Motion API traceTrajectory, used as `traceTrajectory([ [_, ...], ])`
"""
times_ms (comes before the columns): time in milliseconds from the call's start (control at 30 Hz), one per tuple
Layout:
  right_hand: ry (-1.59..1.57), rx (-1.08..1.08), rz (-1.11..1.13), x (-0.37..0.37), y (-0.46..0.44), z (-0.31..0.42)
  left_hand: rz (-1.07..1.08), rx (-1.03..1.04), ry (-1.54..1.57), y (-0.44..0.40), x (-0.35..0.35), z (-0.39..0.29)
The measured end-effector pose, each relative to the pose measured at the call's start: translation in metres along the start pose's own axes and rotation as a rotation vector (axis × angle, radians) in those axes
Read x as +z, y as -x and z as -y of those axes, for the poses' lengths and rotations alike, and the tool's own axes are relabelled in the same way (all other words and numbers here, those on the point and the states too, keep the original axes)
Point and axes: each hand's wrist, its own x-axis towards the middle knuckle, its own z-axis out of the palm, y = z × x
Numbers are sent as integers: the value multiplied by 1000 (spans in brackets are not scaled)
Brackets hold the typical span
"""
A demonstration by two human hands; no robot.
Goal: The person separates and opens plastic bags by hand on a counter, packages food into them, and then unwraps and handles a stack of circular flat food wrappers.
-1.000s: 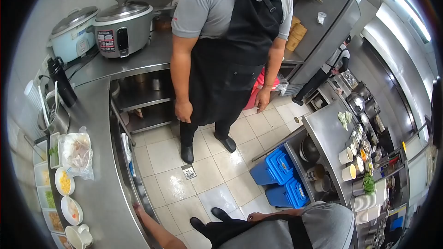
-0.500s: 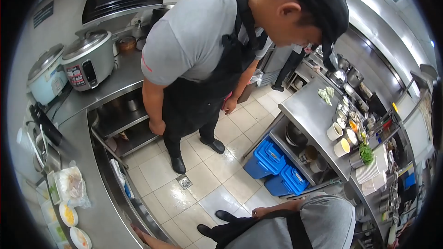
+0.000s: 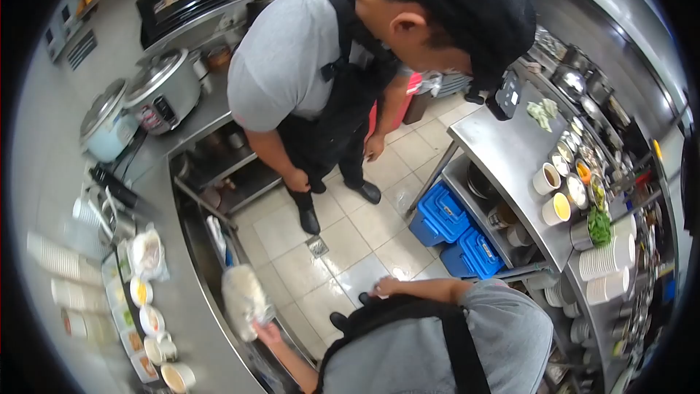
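My left hand grips the end of a clear plastic bag with whitish contents, which I cannot make out. This bag hangs over the edge of the steel counter, above an open lower compartment. In front of my black apron, my right hand is held with its fingers loosely bent and nothing visible in them. Nearest the bag on the counter are another clear plastic bag and white bowls, among them one with yellow food and a white mug.
A co-worker in a black apron stands across the tiled floor, hands lowered. Rice cookers stand at the back left. To the right, a steel table bears cups and condiments, with blue lidded bins below. Stacked cups line the left.
My left hand has come up from the lower compartment with the plastic bag in it. My right hand has moved up and left. The view has shifted, and the co-worker leans slightly more.
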Motion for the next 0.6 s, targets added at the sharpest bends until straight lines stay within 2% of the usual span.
traceTrajectory([
  [33, -100, -69, 34, 10, -36, -15, -57, -148, -79, 43, 57, -10],
  [67, -454, -28, 63, -4, -20, 3, 6, -193, -137, 77, 89, -12],
  [100, -791, 25, 107, -34, 5, 28, 3, -282, -174, 91, 82, -1],
  [200, -1528, 51, 482, -73, 22, 59, 51, -571, -385, 145, 82, 22],
  [267, -1399, -141, 556, -63, -2, 56, 228, -545, -618, 193, 147, 9],
  [300, -1353, -235, 600, -56, -11, 58, 250, -530, -736, 213, 168, -1],
  [333, -1349, -263, 574, -57, -4, 65, 348, -405, -909, 228, 188, -13],
  [433, -1392, -341, 480, -72, 61, 90, 475, -208, -941, 257, 192, -43],
  [500, -1441, -399, 444, -87, 75, 120, 382, -388, -1171, 269, 192, -69],
  [533, -1409, -462, 467, -83, 71, 137, 345, -248, -1126, 279, 179, -76],
  [567, -1381, -528, 488, -78, 65, 159, 267, -333, -1138, 292, 183, -99],
  [600, -1325, -574, 524, -74, 61, 185, 241, -67, -968, 303, 157, -98],
])
